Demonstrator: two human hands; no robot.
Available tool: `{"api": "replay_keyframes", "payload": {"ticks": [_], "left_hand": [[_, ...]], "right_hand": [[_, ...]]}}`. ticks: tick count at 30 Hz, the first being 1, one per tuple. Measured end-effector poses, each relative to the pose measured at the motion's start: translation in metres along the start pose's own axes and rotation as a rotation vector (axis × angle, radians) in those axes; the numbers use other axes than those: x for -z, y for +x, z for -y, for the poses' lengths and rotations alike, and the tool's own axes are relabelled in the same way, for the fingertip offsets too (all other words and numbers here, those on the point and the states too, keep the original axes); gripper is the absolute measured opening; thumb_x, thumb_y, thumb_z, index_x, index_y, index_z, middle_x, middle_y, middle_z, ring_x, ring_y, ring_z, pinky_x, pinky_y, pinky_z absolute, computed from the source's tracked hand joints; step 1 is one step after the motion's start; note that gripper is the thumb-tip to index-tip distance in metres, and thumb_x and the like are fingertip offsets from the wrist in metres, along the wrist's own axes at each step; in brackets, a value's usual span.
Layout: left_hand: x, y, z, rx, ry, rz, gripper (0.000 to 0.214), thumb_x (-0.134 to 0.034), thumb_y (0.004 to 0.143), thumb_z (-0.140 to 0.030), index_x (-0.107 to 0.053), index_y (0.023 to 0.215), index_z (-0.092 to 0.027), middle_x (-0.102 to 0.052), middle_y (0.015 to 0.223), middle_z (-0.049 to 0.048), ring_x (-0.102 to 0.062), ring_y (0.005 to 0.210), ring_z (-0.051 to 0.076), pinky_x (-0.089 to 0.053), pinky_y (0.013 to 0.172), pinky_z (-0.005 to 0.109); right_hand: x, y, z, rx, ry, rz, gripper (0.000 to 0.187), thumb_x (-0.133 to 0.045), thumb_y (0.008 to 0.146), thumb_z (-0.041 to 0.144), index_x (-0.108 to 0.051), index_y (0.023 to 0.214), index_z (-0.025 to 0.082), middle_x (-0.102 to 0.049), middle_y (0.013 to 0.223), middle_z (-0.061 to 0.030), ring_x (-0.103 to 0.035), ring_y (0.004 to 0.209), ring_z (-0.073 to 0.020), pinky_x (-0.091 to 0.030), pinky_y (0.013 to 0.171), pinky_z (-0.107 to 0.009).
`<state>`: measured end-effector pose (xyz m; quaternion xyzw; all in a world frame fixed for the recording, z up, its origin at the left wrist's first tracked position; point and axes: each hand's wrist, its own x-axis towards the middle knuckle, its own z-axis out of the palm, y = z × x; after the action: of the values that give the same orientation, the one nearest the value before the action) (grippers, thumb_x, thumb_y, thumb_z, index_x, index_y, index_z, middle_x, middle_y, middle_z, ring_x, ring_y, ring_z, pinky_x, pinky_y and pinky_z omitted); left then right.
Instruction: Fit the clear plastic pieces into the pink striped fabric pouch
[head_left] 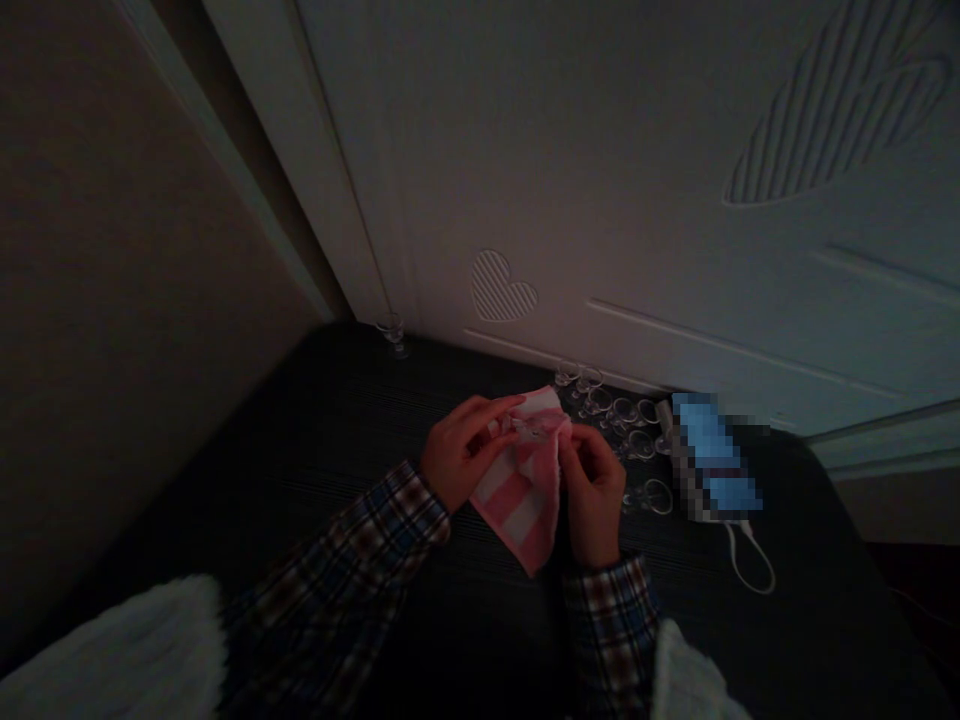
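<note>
My left hand [461, 450] pinches the top left of a pink and white striped cloth [525, 495]. My right hand [595, 495] grips the cloth's right edge, fingers curled. Between the two hands a small clear clip [531, 431] sits on the cloth's upper edge; which fingers press it I cannot tell. The cloth hangs down toward me over a dark table [315, 450]. Both sleeves are plaid.
Several clear suction-cup hooks [622, 415] lie on the table behind my right hand. One more clear hook [393, 333] stands at the back left. A blue blurred object [712, 455] with a white cord [750, 560] lies at the right. A white cabinet door [600, 200] rises behind.
</note>
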<state>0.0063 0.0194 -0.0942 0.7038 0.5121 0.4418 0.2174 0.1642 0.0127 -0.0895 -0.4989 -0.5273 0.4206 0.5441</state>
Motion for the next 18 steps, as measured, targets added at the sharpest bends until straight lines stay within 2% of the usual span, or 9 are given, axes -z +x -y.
{"api": "replay_keyframes", "payload": {"ticks": [5,8,14,18], "left_hand": [[0.002,0.001,-0.003,0.093,-0.047,0.07,0.031,-0.053,0.081,-0.034,-0.058,0.108,-0.018,-0.06,0.077,0.0004,-0.052,0.059,0.009,-0.043,0.056,0.019],[0.0029,0.0017,-0.0039,0.144,-0.077,0.121,0.029,-0.052,0.081,-0.035,-0.06,0.102,-0.017,-0.058,0.065,-0.0013,-0.053,0.057,0.009,-0.042,0.054,0.019],[0.0016,0.0006,-0.0031,0.154,-0.08,0.091,0.029,-0.054,0.079,-0.036,-0.062,0.099,-0.016,-0.056,0.061,-0.0021,-0.051,0.054,0.009,-0.039,0.053,0.019],[0.0032,0.0018,-0.0039,0.15,-0.049,0.103,0.025,-0.051,0.08,-0.037,-0.062,0.078,-0.014,-0.052,0.053,-0.0033,-0.047,0.051,0.009,-0.035,0.048,0.018]], "right_hand": [[0.0001,-0.0002,0.0017,-0.011,0.01,0.012,0.016,-0.054,0.079,0.032,-0.06,0.082,0.018,-0.054,0.065,0.0023,-0.048,0.06,-0.0097,-0.037,0.052,-0.02],[0.0002,-0.0003,0.0019,-0.016,0.017,0.011,0.016,-0.053,0.079,0.032,-0.06,0.082,0.018,-0.055,0.067,0.0019,-0.048,0.06,-0.0097,-0.037,0.053,-0.02],[0.0009,-0.0003,0.0022,-0.01,0.025,0.013,0.017,-0.054,0.079,0.032,-0.06,0.082,0.017,-0.055,0.066,0.002,-0.048,0.06,-0.0097,-0.037,0.053,-0.021],[0.0006,-0.0006,0.0031,-0.009,0.032,0.025,0.017,-0.054,0.078,0.032,-0.061,0.081,0.017,-0.055,0.065,0.002,-0.049,0.061,-0.0101,-0.038,0.054,-0.021]]}}
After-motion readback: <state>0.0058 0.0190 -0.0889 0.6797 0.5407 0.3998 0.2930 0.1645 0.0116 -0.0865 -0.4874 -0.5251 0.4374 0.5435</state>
